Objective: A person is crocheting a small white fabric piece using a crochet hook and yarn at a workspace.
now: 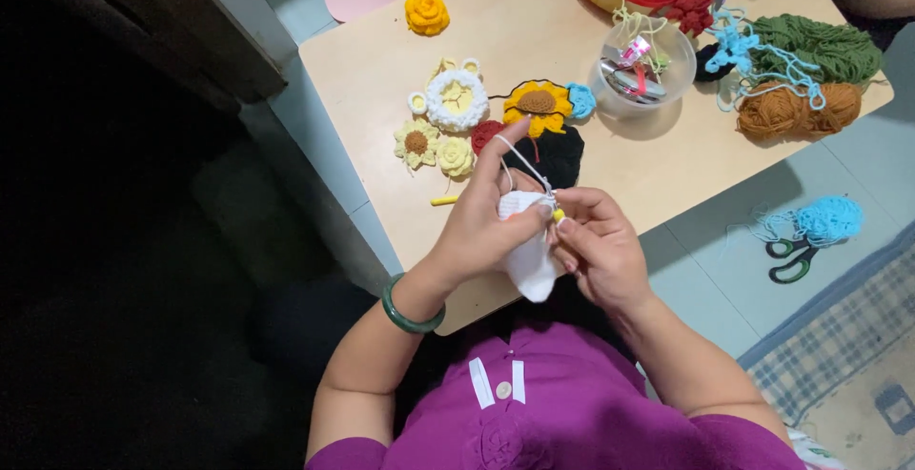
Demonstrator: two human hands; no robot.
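While the left hand (486, 227) pinches a white crochet piece (530, 258) above the counter's (362, 127) near edge, white yarn (522, 157) loops over its raised forefinger. The right hand (599, 246) is closed around a yellow-tipped hook (558, 214) at the piece. Beyond them lie crocheted flowers (456, 100) and a clear round tub (644, 71).
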